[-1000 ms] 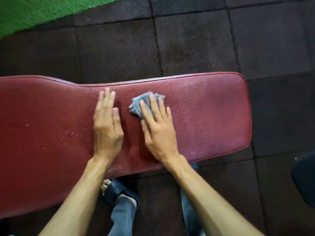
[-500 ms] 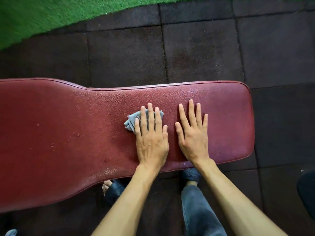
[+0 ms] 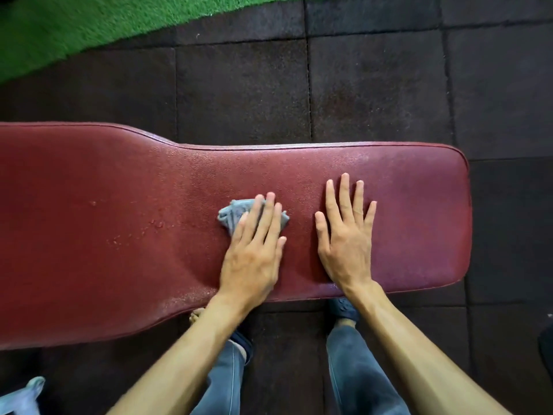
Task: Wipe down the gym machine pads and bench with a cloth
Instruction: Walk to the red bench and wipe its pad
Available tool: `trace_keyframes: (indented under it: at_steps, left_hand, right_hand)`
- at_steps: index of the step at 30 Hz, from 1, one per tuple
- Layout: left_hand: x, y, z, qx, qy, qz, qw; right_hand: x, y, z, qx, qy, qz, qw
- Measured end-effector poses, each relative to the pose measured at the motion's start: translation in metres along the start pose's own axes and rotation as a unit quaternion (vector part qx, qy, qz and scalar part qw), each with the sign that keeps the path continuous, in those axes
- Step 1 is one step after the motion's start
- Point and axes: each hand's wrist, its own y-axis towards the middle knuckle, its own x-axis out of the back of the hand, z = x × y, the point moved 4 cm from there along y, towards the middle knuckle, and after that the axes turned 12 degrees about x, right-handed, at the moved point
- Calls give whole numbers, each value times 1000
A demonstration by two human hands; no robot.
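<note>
A dark red padded bench (image 3: 89,250) runs left to right across the head view, wide on the left and narrower on the right. A small crumpled grey-blue cloth (image 3: 232,215) lies on its middle. My left hand (image 3: 254,253) presses down on the cloth with its fingers over it, so only the cloth's left part shows. My right hand (image 3: 347,235) rests flat on the bench to the right, fingers spread, holding nothing. Small water droplets (image 3: 155,224) sit on the pad left of the cloth.
Dark rubber floor tiles (image 3: 374,85) surround the bench, with green turf (image 3: 74,28) at the top left. My jeans-clad legs (image 3: 353,369) and feet stand against the near edge. A pale blue object (image 3: 21,396) shows at the bottom left corner.
The cloth went from under my right hand to under my left hand. My right hand moved right and now lies flat on the pad. The left hand and cloth have barely shifted since.
</note>
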Motion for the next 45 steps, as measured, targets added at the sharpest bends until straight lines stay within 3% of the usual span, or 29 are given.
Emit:
trace_keyframes:
  at_steps: [3,6,8,10,13,17,21,25,29,33,37,41,45]
  left_hand:
    - [14,61,29,-29,29,-27,999]
    - [40,89,116,120,56,-41,990]
    - [52,59,151,170,29,-45,984]
    - [45,10,143,150,31,-43,987]
    - [23,-35,97,28,31,-7,999]
    - [35,31,106,-79,2,-5,997]
    - [68,87,201,79,24,-38,996]
    - [64,-1,213,164,28,-49,985]
    - [37,-58,155,100,49,-25,993]
    - [44,9,155,1,11,-17,1000]
    - [79,89,241,93,34,-54,994]
    - [83,10,291,176,8,-66,982]
    - [56,-85,237,96,39,-20,994]
  right_hand:
    - [-4,12,17,37,-13,5,999]
    - [-9,23,31,4,-21,2,1000]
    - [-12,25,45,-1,-20,0,1000]
    - [-15,26,60,-5,-14,-3,1000]
    - [-19,29,84,-30,9,-14,999]
    - [-27,31,114,-8,18,-7,1000]
    - [-33,32,127,-45,9,-12,999]
    - [-36,34,137,-45,2,-9,999]
    - [-42,32,147,-10,-8,-5,1000]
    - [-41,33,151,-2,-3,-16,1000]
    - [-42,34,164,7,12,-21,1000]
    - [-50,33,194,22,22,-24,999]
    - [-59,37,231,28,32,-28,999]
